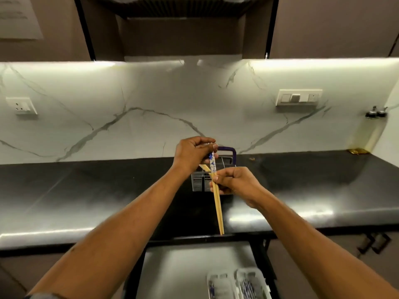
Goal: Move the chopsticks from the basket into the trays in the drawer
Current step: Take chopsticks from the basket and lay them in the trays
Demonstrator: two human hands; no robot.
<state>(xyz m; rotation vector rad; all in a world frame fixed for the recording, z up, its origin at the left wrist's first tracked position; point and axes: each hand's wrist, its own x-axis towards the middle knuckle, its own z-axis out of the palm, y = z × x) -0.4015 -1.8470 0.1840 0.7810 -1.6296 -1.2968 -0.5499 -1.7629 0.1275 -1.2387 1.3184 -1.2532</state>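
Chopsticks (217, 203): one wooden pair with blue-and-white patterned tops, held in the air over the front half of the counter (86, 201), tips pointing down toward its front edge. Left hand (192, 154) fingers closed around the patterned top ends. Right hand (235, 182) fingers pinched on the shafts just below the pattern. A further wooden stick (204, 167) pokes out under the left hand; cannot tell what holds it. Basket (199, 182): grey slotted plastic, dark blue handle, stands on the counter near its middle, directly behind the hands and partly hidden by them. Drawer (183, 266) open below the counter's front edge. Two white trays (237, 283) side by side at the drawer's front right, each with blue-patterned chopsticks inside; count not readable.
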